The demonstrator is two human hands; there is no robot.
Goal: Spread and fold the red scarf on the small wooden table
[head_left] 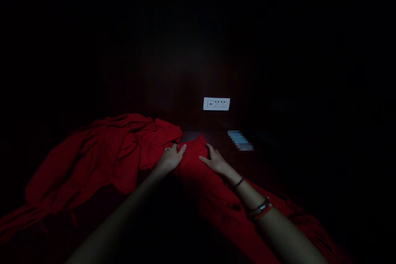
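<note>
A long red scarf [108, 152] with fringed ends lies in loose folds from the left, across the middle and down to the lower right. My left hand [171, 159] is closed on its middle stretch, thumb on top and a ring on one finger. Just to the right, my right hand [217, 162] pinches the scarf's edge, with the thumb lying over the cloth and the other fingers partly hidden behind it. Between the two hands the cloth rises to a small peak. Bands and a bracelet circle my right wrist and forearm.
A white socket panel [216, 104] is set in the dark surface behind the scarf. To the right of my right hand lies a pale blue, blurred-out flat object [240, 140]. Most of the surroundings are too dark to make out.
</note>
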